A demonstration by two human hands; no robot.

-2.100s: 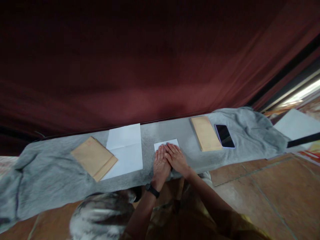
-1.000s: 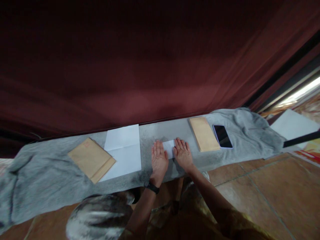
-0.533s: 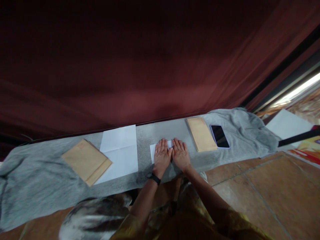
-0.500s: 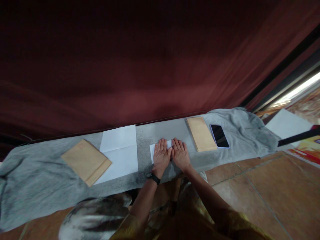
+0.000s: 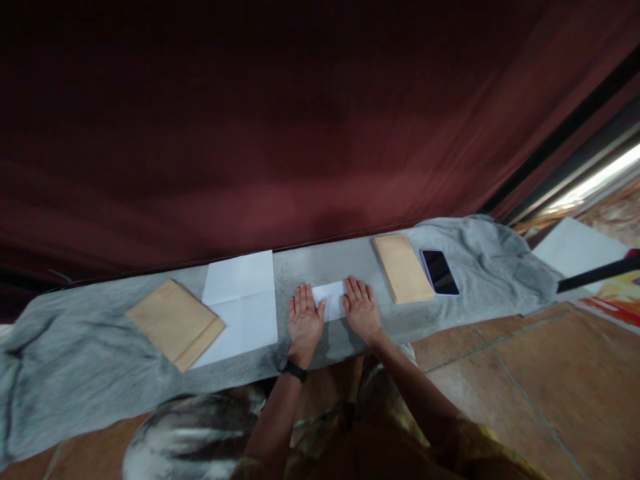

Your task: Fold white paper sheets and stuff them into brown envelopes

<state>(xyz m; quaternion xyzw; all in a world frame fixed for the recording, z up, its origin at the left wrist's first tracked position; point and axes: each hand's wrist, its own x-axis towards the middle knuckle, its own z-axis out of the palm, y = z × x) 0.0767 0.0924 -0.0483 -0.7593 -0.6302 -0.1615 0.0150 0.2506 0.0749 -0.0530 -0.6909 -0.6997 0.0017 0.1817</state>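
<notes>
A small folded sheet of white paper lies on the grey cloth in front of me. My left hand rests flat on the paper's left end, thumb out to the side. Over its right end lies my right hand, also flat with the fingers stretched forward. Both hands are open, palms down, and the paper's middle shows between them. Left of my left hand are larger white sheets with a crease across them. Brown envelopes partly cover their lower left side.
On the right, a stack of brown envelopes lies beside a phone with a dark screen. A dark red curtain hangs behind the cloth-covered surface. Tiled floor is at the lower right, near a white sheet.
My left hand has slid left along the folded paper, away from my right hand, uncovering its middle. My right hand has stayed almost in place.
</notes>
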